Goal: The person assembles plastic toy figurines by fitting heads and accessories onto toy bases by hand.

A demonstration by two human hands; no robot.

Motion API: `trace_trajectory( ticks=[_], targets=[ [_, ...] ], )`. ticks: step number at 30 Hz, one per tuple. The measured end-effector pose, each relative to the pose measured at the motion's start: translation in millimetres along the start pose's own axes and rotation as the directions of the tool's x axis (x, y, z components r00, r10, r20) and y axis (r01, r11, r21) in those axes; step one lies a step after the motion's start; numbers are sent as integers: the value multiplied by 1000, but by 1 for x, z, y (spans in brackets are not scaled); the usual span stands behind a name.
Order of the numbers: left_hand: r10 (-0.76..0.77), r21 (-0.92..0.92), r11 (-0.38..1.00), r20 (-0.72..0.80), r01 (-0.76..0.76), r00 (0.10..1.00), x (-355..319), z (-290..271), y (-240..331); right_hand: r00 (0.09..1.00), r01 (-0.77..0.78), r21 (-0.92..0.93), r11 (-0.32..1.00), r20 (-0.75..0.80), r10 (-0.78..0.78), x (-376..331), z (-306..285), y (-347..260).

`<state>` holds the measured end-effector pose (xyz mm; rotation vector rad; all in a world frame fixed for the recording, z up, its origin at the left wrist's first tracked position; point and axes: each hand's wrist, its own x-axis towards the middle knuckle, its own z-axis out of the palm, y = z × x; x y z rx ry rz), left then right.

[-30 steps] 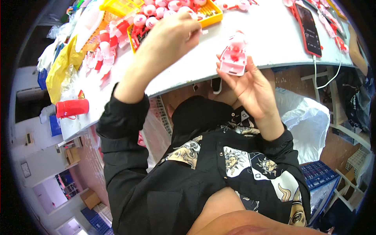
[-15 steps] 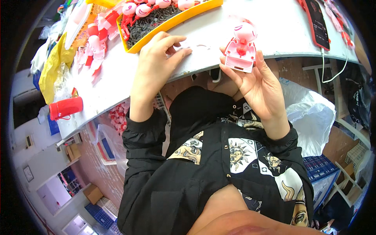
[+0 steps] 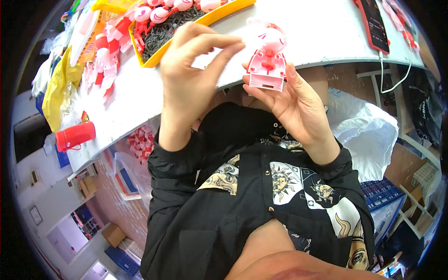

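Note:
My right hand [image 3: 301, 105] holds a pink and white plastic toy figure [image 3: 267, 60] upright, just over the table's near edge. Its round head is at the top, and the open body shell below shows a red inner part. To its left is my left hand [image 3: 191, 70], somewhat blurred, with thumb and forefinger tips pinched together beside the figure's head. Anything between those tips is too small to make out. Behind the left hand lies a yellow-rimmed tray [image 3: 224, 13] of small black pieces that look like screws [image 3: 161, 35], with several pink round-headed parts along its far side.
On the white table [image 3: 317, 28], a pile of pink and red parts [image 3: 106, 60] lies left of the tray. A red cylinder [image 3: 75, 136] stands near the left edge. At the right, a phone [image 3: 373, 25] trails a white cable. A white plastic bag [image 3: 366, 130] hangs below the edge.
My left hand has risen off the tabletop near the tray and moved right, its fingertips closing into a pinch. My right hand has brought the toy figure a little left, turning it more upright.

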<state>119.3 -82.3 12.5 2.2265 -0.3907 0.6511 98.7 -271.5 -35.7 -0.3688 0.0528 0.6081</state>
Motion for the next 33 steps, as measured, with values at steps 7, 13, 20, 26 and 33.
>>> trace_trajectory(
  ticks=[7,13,20,26,33],
  targets=[
    [68,-59,996,145,-60,987,-6,15,19,1000,-1,-29,1000,29,2,0,1,7],
    [141,-35,990,127,-138,982,-6,18,18,1000,5,-129,992,24,-2,2,4,7],
    [-27,-244,968,133,59,991,6,-5,22,998,-36,-54,998,57,39,4,3,4],
    [-191,11,981,-42,192,981,-38,-39,-34,987,-88,132,987,147,68,1,-4,5],
    [-85,112,988,-187,107,979,-59,-16,-47,943,-261,289,921,279,180,24,-23,-22]
  ],
)
